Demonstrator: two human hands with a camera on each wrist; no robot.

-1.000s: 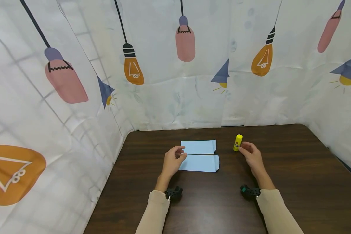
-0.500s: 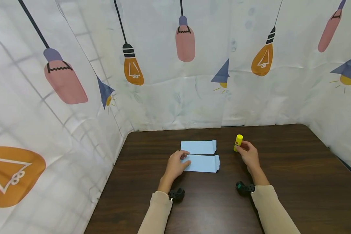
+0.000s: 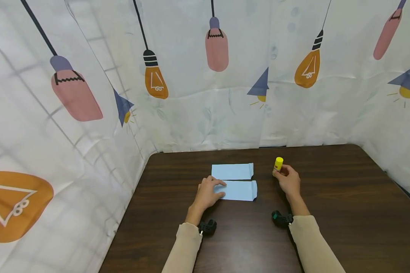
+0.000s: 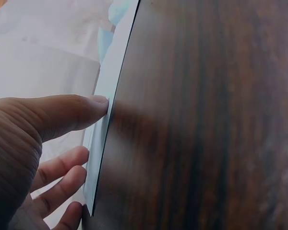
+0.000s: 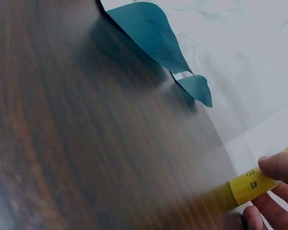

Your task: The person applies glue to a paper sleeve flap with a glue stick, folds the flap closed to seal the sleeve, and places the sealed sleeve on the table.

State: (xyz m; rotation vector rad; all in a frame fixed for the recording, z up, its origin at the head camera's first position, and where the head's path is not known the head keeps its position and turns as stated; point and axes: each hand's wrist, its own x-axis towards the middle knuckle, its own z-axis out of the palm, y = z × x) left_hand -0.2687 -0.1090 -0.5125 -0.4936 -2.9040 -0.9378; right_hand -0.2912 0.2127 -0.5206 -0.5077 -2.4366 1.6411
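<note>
Two light-blue paper pieces lie one behind the other on the table, a far one (image 3: 232, 171) and a near one (image 3: 240, 190). Each has a folded flap at its right end, and both flaps (image 5: 149, 36) stick up in the right wrist view. My left hand (image 3: 206, 192) rests on the left end of the near piece, thumb and index finger spread. In the left wrist view its thumb touches the near long edge of the paper (image 4: 113, 62). To the right, my right hand (image 3: 289, 182) pinches a yellow glue stick (image 3: 279, 163) upright between thumb and fingers; its base is on the tabletop.
The dark wooden table (image 3: 246, 235) has rounded far corners. A white printed curtain (image 3: 188, 125) hangs along its back and sides. Each wrist wears a black camera band, such as the left band (image 3: 207, 226).
My left hand has moved right and toward me, from beside the papers onto the near one. The right hand's fingers have closed round the glue stick, its wrist swinging left.
</note>
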